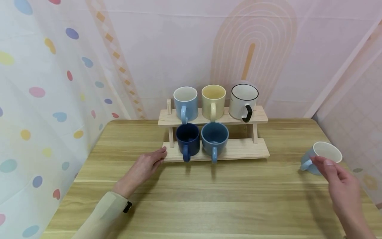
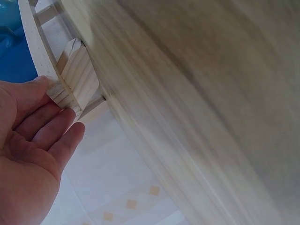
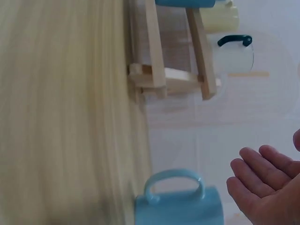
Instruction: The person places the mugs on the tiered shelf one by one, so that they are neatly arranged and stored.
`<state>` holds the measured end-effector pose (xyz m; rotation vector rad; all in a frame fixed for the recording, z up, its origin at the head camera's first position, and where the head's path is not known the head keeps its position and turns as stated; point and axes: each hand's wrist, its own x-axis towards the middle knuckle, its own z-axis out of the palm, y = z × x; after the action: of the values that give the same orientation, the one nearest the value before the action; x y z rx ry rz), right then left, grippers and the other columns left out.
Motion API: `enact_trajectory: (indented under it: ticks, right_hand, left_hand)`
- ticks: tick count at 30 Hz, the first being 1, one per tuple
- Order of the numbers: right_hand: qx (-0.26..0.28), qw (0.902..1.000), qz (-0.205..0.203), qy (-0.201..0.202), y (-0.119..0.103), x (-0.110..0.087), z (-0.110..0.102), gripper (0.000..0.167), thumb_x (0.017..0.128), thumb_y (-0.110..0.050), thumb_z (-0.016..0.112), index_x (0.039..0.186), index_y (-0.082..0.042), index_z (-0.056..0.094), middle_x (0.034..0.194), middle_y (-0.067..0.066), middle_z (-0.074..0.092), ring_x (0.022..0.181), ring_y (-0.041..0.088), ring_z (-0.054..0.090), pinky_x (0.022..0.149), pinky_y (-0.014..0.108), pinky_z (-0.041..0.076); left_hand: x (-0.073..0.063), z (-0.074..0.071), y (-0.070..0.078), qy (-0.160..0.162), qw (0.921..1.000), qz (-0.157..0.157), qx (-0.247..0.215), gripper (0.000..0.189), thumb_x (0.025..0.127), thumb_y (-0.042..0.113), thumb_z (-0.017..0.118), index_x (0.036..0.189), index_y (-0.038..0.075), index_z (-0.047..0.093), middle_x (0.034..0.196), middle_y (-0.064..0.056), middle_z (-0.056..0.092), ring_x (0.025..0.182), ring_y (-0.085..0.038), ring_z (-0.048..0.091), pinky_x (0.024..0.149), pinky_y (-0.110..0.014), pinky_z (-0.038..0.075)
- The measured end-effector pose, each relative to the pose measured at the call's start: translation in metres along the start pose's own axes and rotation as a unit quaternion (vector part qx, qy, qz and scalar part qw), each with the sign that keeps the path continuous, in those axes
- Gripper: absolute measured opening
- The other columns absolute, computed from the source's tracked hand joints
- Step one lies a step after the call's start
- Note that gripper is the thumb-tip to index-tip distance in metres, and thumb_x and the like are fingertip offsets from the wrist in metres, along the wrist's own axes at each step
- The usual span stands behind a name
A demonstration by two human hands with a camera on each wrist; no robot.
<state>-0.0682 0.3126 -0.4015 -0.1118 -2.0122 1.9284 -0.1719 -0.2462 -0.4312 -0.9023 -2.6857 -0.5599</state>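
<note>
At the left end of a two-tier wooden shelf [image 1: 244, 151], my left hand [image 1: 149, 162] pinches the lower board. In the left wrist view the thumb lies on top of that board [image 2: 47, 65] and the fingers are beneath it. My right hand [image 1: 343, 182] is beside a light blue mug [image 1: 310, 164] at the table's right side. Its fingers [image 3: 258, 176] are apart from the mug [image 3: 180, 206] in the right wrist view, loosely extended and holding nothing. That mug stands upright, handle toward the left.
On the top board stand a light blue mug [image 1: 191, 106], a yellow mug [image 1: 218, 104] and a white mug [image 1: 238, 106] with black rim and handle. Below are a dark blue mug [image 1: 194, 146] and a teal-blue cup [image 1: 221, 146]. Patterned curtains [image 1: 179, 49] surround the wooden table [image 1: 209, 205].
</note>
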Motion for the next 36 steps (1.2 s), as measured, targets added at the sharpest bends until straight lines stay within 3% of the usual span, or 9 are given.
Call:
enact_trajectory:
  ticks: [2, 6, 9, 13, 22, 29, 36]
  right_hand:
    - [-0.006, 0.9999, 0.01, 0.008, 0.003, 0.0, -0.004, 0.029, 0.11, -0.024, 0.053, 0.124, -0.009, 0.074, 0.111, -0.017, 0.076, 0.103, -0.009, 0.068, 0.09, 0.004, 0.046]
    - [-0.067, 0.9974, 0.018, 0.019, 0.009, 0.0, -0.012, 0.028, 0.111, -0.023, 0.051, 0.117, -0.015, 0.077, 0.105, -0.023, 0.074, 0.097, -0.013, 0.067, 0.082, 0.002, 0.048]
    - [-0.071, 0.9972, 0.021, 0.012, 0.014, 0.001, -0.015, 0.029, 0.111, -0.023, 0.05, 0.114, -0.019, 0.078, 0.104, -0.024, 0.074, 0.096, -0.013, 0.066, 0.081, 0.003, 0.049]
    - [0.003, 0.9997, 0.024, -0.002, 0.022, 0.002, -0.016, 0.027, 0.11, -0.02, 0.052, 0.109, -0.02, 0.079, 0.104, -0.018, 0.076, 0.096, -0.008, 0.07, 0.082, 0.007, 0.052]
    - [0.085, 0.9932, 0.065, -0.045, 0.034, 0.005, -0.02, 0.029, 0.112, -0.021, 0.047, 0.109, -0.027, 0.076, 0.11, -0.014, 0.075, 0.102, -0.006, 0.068, 0.085, 0.01, 0.053]
    - [0.165, 0.9753, 0.123, -0.08, 0.041, 0.01, -0.022, 0.033, 0.113, -0.025, 0.043, 0.108, -0.026, 0.076, 0.112, -0.012, 0.074, 0.104, -0.006, 0.067, 0.085, 0.011, 0.054]
    - [0.225, 0.9628, 0.111, -0.099, 0.05, 0.013, -0.018, 0.039, 0.113, -0.017, 0.04, 0.108, -0.02, 0.078, 0.11, -0.005, 0.077, 0.105, -0.001, 0.069, 0.087, 0.014, 0.055]
  left_hand:
    - [0.0, 0.0, 0.0, 0.0, 1.0, -0.001, 0.0, 0.03, 0.093, -0.005, 0.073, 0.123, -0.005, 0.072, 0.132, -0.022, 0.067, 0.113, -0.038, 0.07, 0.089, -0.049, 0.059]
    - [0.0, 0.0, 0.0, -0.001, 1.0, 0.001, 0.002, 0.029, 0.093, -0.005, 0.073, 0.122, -0.005, 0.072, 0.132, -0.023, 0.067, 0.112, -0.039, 0.07, 0.088, -0.05, 0.059]
    - [0.001, 0.0, 0.001, 0.0, 1.0, 0.001, 0.004, 0.029, 0.093, -0.005, 0.073, 0.122, -0.006, 0.072, 0.131, -0.023, 0.067, 0.111, -0.04, 0.07, 0.088, -0.05, 0.059]
    - [0.001, -0.001, 0.001, -0.001, 1.0, 0.0, 0.007, 0.03, 0.092, -0.005, 0.074, 0.122, -0.006, 0.072, 0.131, -0.023, 0.067, 0.11, -0.04, 0.07, 0.087, -0.05, 0.059]
    - [0.002, 0.0, 0.001, 0.009, 0.9999, 0.006, 0.012, 0.03, 0.091, -0.005, 0.075, 0.121, -0.007, 0.073, 0.13, -0.024, 0.068, 0.107, -0.04, 0.071, 0.085, -0.05, 0.06]
    - [0.001, -0.002, 0.003, -0.002, 0.9999, -0.003, 0.012, 0.032, 0.093, -0.004, 0.073, 0.124, -0.006, 0.072, 0.133, -0.022, 0.067, 0.112, -0.039, 0.07, 0.088, -0.049, 0.059]
    - [0.001, -0.002, 0.004, -0.002, 1.0, -0.002, 0.008, 0.032, 0.092, -0.005, 0.073, 0.124, -0.007, 0.072, 0.132, -0.023, 0.067, 0.111, -0.039, 0.07, 0.088, -0.049, 0.059]
